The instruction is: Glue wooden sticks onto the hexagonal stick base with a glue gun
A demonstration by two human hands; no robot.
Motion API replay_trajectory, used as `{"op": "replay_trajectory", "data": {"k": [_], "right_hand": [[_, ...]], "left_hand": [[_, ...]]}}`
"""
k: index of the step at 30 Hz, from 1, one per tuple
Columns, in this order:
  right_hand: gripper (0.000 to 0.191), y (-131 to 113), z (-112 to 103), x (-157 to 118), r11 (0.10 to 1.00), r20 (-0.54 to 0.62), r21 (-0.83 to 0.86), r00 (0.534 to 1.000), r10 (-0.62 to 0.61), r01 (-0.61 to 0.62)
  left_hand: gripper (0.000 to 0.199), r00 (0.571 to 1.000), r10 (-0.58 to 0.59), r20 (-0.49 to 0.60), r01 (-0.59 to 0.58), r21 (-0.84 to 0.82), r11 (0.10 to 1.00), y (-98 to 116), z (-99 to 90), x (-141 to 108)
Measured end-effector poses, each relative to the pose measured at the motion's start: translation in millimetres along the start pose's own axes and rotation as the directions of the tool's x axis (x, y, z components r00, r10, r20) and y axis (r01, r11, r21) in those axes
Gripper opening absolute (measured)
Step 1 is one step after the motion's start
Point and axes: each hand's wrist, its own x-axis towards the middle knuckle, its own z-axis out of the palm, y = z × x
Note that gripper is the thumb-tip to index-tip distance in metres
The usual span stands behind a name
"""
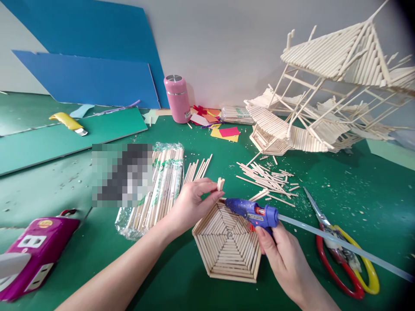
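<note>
Small pieces of wooden stick [220,184] are pinched upright between the thumb and fingers of my left hand [197,198]. My right hand [280,252] is wrapped round the handle of a blue glue gun [249,211], with a long clear glue stick [343,246] coming out of its back. The gun's nozzle points left, over the upper edge of a hexagonal wooden stick panel [230,250], close to my left fingertips. That panel lies on the green table, its sticks laid in rings round the centre.
Cut sticks [266,177] lie behind the panel, and bagged sticks [162,185] to the left. Scissors [343,255] are at right, below a stick-built house model [337,56]. A pink flask [177,99], yellow cutter [68,122] and purple power strip [39,255] are also on the table.
</note>
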Motion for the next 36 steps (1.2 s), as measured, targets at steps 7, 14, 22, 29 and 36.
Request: {"op": "replay_trajectory", "data": {"k": [7, 14, 22, 29, 36], "right_hand": [[0.023, -1.1, 0.1, -0.8, 0.999, 0.003, 0.028, 1.000, 0.018, -0.018], [0.021, -0.5, 2.9, -3.7, 0.999, -0.004, 0.035, 1.000, 0.028, -0.027], [0.022, 3.0, 5.4, -5.4, 0.996, -0.022, 0.055, 0.997, 0.068, -0.067], [0.025, -3.0, 3.2, -5.5, 0.989, 0.026, 0.101, 0.994, 0.104, -0.106], [0.029, 3.5, -6.2, -22.3, 0.956, -0.011, 0.205, 0.976, 0.217, -0.210]], "left_hand": [[0.023, 1.000, 0.007, -0.007, -0.007, 0.014, 1.000, -1.4, 0.6, -0.6], [0.023, 1.000, 0.017, -0.021, -0.017, 0.033, 0.999, -0.9, 0.4, -0.7], [0.024, 1.000, 0.005, -0.011, -0.005, 0.031, 1.000, -1.1, 0.1, -1.6], [0.024, 1.000, 0.013, -0.014, -0.013, 0.029, 1.000, -1.1, 0.0, -1.6], [0.023, 0.999, 0.031, -0.010, -0.031, 0.034, 0.999, -2.4, -0.4, -1.8]]}}
